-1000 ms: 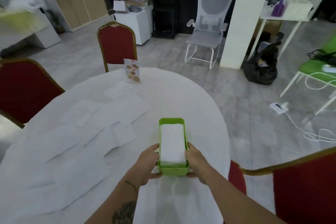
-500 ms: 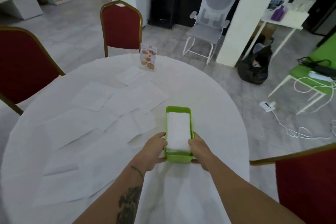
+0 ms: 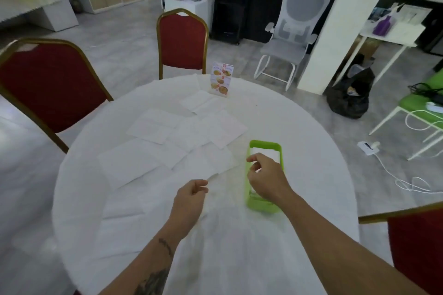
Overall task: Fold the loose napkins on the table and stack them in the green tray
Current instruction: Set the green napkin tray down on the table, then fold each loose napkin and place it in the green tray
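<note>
The green tray (image 3: 265, 145) stands on the round white table (image 3: 299, 175), right of centre, with a stack of folded white napkins (image 3: 262, 151) inside. My right hand (image 3: 266, 178) hovers over the tray, fingers loosely curled, holding nothing, and hides most of the stack. To the tray's left, my left hand (image 3: 190, 201) is above the tablecloth with fingers curled and nothing in it. Several loose white napkins (image 3: 153, 127) lie flat and overlapping across the table's middle and left; the nearest one (image 3: 211, 161) lies just beyond my left hand.
A small menu stand (image 3: 221, 80) is upright at the far edge. Red chairs stand at the far side (image 3: 182, 42), at the left (image 3: 48, 84) and at the near right (image 3: 417, 246). A white office chair (image 3: 294, 31) and a pillar (image 3: 335, 21) are behind.
Both hands have let go of the green tray's near end. My left hand moved left away from it and my right hand rose above it. The view tilted down.
</note>
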